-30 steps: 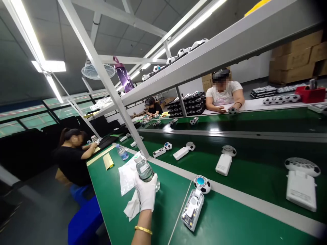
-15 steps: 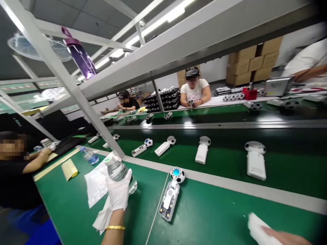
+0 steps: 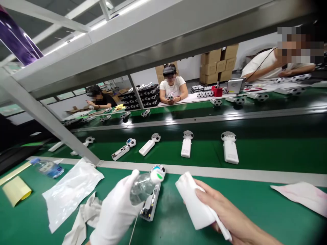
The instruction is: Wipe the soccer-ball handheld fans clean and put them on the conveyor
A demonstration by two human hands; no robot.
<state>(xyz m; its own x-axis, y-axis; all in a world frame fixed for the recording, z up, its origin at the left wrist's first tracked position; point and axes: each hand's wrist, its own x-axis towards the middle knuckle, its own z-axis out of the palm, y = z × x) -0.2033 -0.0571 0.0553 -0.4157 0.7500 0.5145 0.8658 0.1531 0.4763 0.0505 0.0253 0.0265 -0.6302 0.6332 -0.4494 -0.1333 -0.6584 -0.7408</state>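
Observation:
My left hand (image 3: 114,214), in a white glove, is closed round a clear plastic bottle (image 3: 141,185) with a white and green cap, tipped to the right above the green table. My bare right hand (image 3: 222,217) grips a folded white cloth (image 3: 191,202) just right of the bottle's cap. Beneath the bottle lies an opened device with a football-patterned head (image 3: 153,200), partly hidden by it.
A clear plastic bag (image 3: 68,190), a crumpled white cloth (image 3: 81,217), a second water bottle (image 3: 48,167) and yellow paper (image 3: 15,190) lie at left. Pink paper (image 3: 304,195) lies at right. White devices (image 3: 230,149) ride the green conveyor belt. Other people work across the line.
My left hand lifted the bottle from upright and tipped it rightward over the device. My right hand came in from the lower right with the white cloth. The view swung right.

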